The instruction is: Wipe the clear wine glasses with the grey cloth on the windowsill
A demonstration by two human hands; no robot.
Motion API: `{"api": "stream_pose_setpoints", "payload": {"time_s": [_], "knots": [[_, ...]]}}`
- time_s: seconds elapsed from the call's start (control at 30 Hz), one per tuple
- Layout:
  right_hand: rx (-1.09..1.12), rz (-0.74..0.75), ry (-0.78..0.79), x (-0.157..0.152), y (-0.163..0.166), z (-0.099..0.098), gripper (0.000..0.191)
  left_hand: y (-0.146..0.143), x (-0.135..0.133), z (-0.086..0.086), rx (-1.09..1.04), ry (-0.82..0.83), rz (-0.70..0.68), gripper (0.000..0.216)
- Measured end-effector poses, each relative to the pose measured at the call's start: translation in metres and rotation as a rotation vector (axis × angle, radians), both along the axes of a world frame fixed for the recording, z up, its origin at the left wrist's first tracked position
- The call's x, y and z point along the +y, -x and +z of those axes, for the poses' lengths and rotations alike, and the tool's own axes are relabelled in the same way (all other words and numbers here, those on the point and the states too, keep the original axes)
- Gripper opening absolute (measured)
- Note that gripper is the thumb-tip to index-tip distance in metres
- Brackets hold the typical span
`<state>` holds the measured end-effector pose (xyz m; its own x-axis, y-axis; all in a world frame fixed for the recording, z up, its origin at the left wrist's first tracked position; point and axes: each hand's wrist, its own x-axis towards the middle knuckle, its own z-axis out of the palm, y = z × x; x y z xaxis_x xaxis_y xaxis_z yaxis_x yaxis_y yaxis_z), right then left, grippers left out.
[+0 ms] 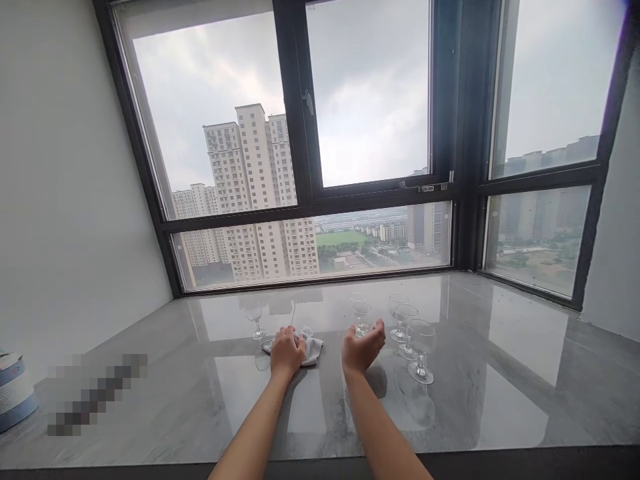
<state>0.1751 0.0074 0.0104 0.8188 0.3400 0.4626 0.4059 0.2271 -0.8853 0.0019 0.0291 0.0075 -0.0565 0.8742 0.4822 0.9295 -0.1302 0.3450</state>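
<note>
My left hand (286,352) rests closed on a white cloth (311,348) lying on the glossy grey marble sill (500,373). My right hand (362,348) hovers palm up with fingers loosely curled and apart, holding nothing. Just beyond it stands a small stemmed glass (362,318). To its right are three more wine glasses; the nearest (421,350) is the largest, and another (403,323) stands behind it. A single wine glass (255,318) stands left of the cloth.
A large dark-framed window (295,133) backs the sill, with a white wall (60,200) on the left. A blue-and-white round object (15,393) sits at the far left edge. The sill's front edge (320,460) runs along the bottom.
</note>
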Motion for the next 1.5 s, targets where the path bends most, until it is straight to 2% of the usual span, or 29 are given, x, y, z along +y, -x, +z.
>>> {"api": "stream_pose_setpoints", "payload": {"time_s": [0.1,0.23,0.3,0.4,0.57,0.67,0.73,0.9,0.97,1.17,1.37,1.5], "knots": [[-0.169,-0.071,-0.070,-0.009,0.005,0.005,0.064,-0.002,-0.003,0.002,0.014,-0.049,0.044,0.025],[-0.416,0.041,-0.176,-0.016,0.014,0.006,0.055,0.000,-0.007,0.006,-0.063,-0.136,0.196,0.035],[-0.523,0.177,-0.186,-0.015,0.018,0.004,0.051,0.004,-0.005,0.009,-0.208,-0.107,0.359,0.041],[-0.624,0.447,-0.088,-0.009,0.022,-0.003,0.054,0.013,0.001,0.009,-0.417,-0.052,0.562,0.044],[-0.652,0.934,0.131,0.006,0.026,-0.027,0.076,0.022,0.014,0.002,-0.482,-0.079,0.583,0.043],[-0.593,1.113,0.197,0.011,0.026,-0.037,0.080,0.022,0.020,-0.001,-0.462,-0.040,0.558,0.043],[-0.572,1.126,0.232,0.010,0.026,-0.036,0.078,0.021,0.024,-0.002,-0.442,-0.031,0.548,0.041],[-0.671,0.964,0.337,0.000,0.026,-0.023,0.080,0.028,0.035,-0.005,-0.445,-0.077,0.569,0.037],[-0.712,0.932,0.356,-0.002,0.025,-0.020,0.075,0.034,0.040,-0.005,-0.450,-0.048,0.566,0.039],[-0.705,0.919,0.328,-0.002,0.023,-0.022,0.063,0.049,0.049,0.004,-0.420,0.074,0.489,0.040],[-0.707,0.901,0.348,0.001,0.024,-0.022,0.054,0.051,0.044,0.006,-0.392,0.122,0.490,0.034],[-0.720,0.888,0.302,0.005,0.025,-0.024,0.065,0.056,0.037,0.003,-0.390,0.089,0.439,0.027]]}}
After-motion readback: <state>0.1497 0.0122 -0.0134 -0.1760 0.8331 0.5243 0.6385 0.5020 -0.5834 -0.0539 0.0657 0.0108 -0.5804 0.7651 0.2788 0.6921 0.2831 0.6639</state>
